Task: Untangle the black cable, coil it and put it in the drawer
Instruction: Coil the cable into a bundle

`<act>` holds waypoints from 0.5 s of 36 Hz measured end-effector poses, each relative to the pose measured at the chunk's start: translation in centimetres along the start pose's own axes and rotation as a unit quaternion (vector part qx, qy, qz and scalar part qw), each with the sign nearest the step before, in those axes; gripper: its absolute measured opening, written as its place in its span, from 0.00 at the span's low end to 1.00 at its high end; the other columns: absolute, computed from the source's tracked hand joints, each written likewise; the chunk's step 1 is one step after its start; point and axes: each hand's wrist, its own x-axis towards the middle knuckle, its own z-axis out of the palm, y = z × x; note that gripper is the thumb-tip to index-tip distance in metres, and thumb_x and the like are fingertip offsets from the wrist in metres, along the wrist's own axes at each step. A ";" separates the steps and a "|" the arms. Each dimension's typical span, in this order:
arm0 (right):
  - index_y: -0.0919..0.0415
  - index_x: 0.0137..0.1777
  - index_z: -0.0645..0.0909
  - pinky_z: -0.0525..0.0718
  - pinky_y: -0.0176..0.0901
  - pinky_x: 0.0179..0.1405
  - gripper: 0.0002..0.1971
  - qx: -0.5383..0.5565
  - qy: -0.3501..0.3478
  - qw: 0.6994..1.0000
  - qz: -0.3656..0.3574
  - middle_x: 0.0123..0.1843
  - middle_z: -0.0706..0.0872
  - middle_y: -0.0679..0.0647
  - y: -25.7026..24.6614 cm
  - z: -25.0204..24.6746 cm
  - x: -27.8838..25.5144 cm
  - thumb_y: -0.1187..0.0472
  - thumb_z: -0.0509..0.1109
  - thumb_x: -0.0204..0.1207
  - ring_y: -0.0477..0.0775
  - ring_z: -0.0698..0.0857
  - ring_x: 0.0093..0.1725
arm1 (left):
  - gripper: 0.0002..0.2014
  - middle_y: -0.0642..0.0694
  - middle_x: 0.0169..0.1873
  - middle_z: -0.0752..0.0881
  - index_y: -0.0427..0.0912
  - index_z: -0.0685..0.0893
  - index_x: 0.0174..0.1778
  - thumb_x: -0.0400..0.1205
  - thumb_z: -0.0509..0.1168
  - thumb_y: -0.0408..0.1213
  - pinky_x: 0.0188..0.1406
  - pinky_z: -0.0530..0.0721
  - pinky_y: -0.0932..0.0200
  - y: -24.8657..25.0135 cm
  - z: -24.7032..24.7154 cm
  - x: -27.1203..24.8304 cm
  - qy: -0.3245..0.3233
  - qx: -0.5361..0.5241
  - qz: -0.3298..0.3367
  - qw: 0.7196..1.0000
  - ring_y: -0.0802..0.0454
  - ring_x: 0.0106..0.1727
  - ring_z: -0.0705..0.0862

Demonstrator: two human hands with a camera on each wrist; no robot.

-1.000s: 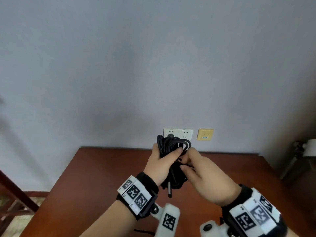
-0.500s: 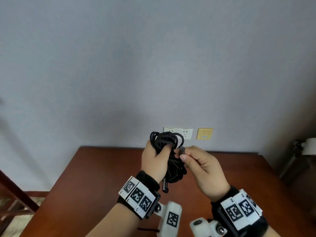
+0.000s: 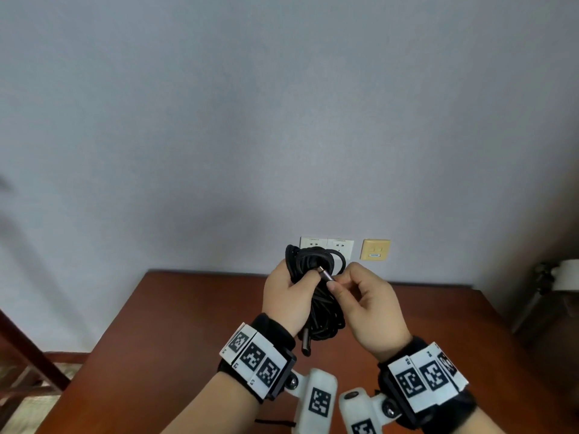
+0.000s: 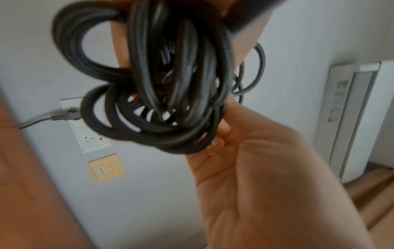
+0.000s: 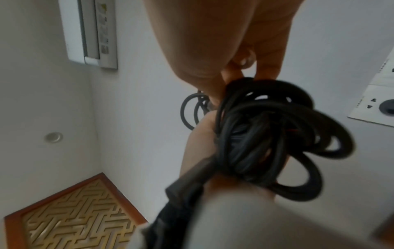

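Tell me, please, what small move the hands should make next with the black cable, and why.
Probably the right hand should tuck the connector it pinches into the loops, so the end cannot spring free. The left hand grips the black cable as a bundle held above the wooden table, the other plug hangs below, and no drawer is in view yet.

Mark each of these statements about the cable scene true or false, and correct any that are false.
1. The left hand grips the bundled black cable. True.
2. The cable lies flat on the table. False: it is held up above it.
3. The right hand pinches one plug end. True.
4. The right hand is empty. False: its fingers hold the plug end.
5. A yellow plate is on the wall. True.
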 end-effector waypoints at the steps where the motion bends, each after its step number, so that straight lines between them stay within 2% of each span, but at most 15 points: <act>1: 0.55 0.33 0.75 0.74 0.39 0.26 0.13 -0.001 0.002 1.000 0.016 0.27 0.80 0.52 -0.1 0.0 0.2 0.66 0.71 0.77 0.43 0.74 0.26 | 0.08 0.48 0.39 0.91 0.43 0.89 0.41 0.77 0.67 0.28 0.39 0.84 0.66 0.1 0.0 -0.1 -0.005 -0.005 0.000 1.000 0.56 0.42 0.89; 4: 0.59 0.33 0.75 0.76 0.44 0.26 0.12 -0.009 -0.013 0.998 0.067 0.26 0.80 0.51 -0.7 0.1 0.9 0.64 0.73 0.75 0.46 0.75 0.26 | 0.09 0.45 0.39 0.91 0.41 0.89 0.42 0.77 0.65 0.26 0.40 0.85 0.62 0.0 -0.1 -0.2 -0.017 -0.016 -0.004 1.000 0.52 0.43 0.89; 6: 0.61 0.34 0.75 0.78 0.47 0.28 0.12 0.000 -0.012 0.993 0.114 0.28 0.82 0.59 -0.9 0.1 1.2 0.63 0.75 0.74 0.50 0.78 0.28 | 0.09 0.43 0.40 0.91 0.40 0.89 0.44 0.76 0.65 0.26 0.41 0.86 0.60 -0.1 -0.2 -0.3 -0.026 -0.023 -0.001 0.999 0.49 0.44 0.89; 8: 0.61 0.35 0.73 0.79 0.51 0.30 0.13 0.045 -0.013 0.983 0.178 0.30 0.82 0.62 -1.1 0.0 1.6 0.64 0.76 0.73 0.55 0.78 0.28 | 0.09 0.43 0.40 0.91 0.42 0.88 0.45 0.72 0.66 0.31 0.44 0.86 0.57 -0.2 -0.3 -0.4 -0.032 -0.023 0.007 0.999 0.48 0.44 0.89; 11: 0.62 0.45 0.71 0.78 0.44 0.26 0.14 0.185 -0.074 0.931 0.305 0.30 0.81 0.59 -0.8 -0.7 2.0 0.65 0.76 0.73 0.51 0.76 0.26 | 0.11 0.41 0.39 0.91 0.43 0.88 0.48 0.70 0.66 0.33 0.46 0.88 0.48 -0.3 -0.6 -0.7 -0.062 -0.029 0.013 0.998 0.44 0.43 0.90; 13: 0.64 0.46 0.78 0.76 0.40 0.25 0.09 0.231 -0.150 0.899 0.339 0.29 0.79 0.56 -0.9 -1.3 2.3 0.62 0.75 0.74 0.48 0.74 0.24 | 0.11 0.40 0.38 0.91 0.43 0.87 0.49 0.72 0.66 0.31 0.46 0.88 0.43 -0.1 -0.8 -1.1 -0.085 -0.031 0.020 0.996 0.41 0.42 0.90; 14: 0.62 0.41 0.82 0.76 0.39 0.26 0.05 0.239 -0.181 0.890 0.344 0.29 0.79 0.55 -1.0 -1.5 2.3 0.61 0.74 0.74 0.47 0.72 0.23 | 0.11 0.41 0.38 0.91 0.43 0.87 0.49 0.73 0.66 0.31 0.45 0.89 0.44 -0.1 -0.8 -1.3 -0.089 -0.027 0.024 0.995 0.41 0.41 0.90; 16: 0.57 0.34 0.85 0.76 0.38 0.26 0.09 0.239 -0.206 0.880 0.354 0.28 0.79 0.54 -1.1 -1.5 2.3 0.61 0.72 0.76 0.47 0.71 0.23 | 0.11 0.45 0.39 0.91 0.45 0.87 0.49 0.75 0.65 0.27 0.45 0.88 0.51 -0.2 -0.9 -1.5 -0.084 -0.014 0.036 0.996 0.47 0.42 0.91; 18: 0.57 0.36 0.84 0.76 0.38 0.26 0.08 0.232 -0.206 0.879 0.363 0.28 0.78 0.54 -1.3 -1.3 2.3 0.62 0.71 0.77 0.47 0.69 0.23 | 0.13 0.52 0.42 0.91 0.47 0.87 0.50 0.77 0.66 0.25 0.47 0.85 0.59 -0.4 -1.0 -1.5 -0.076 0.007 0.050 0.996 0.55 0.46 0.90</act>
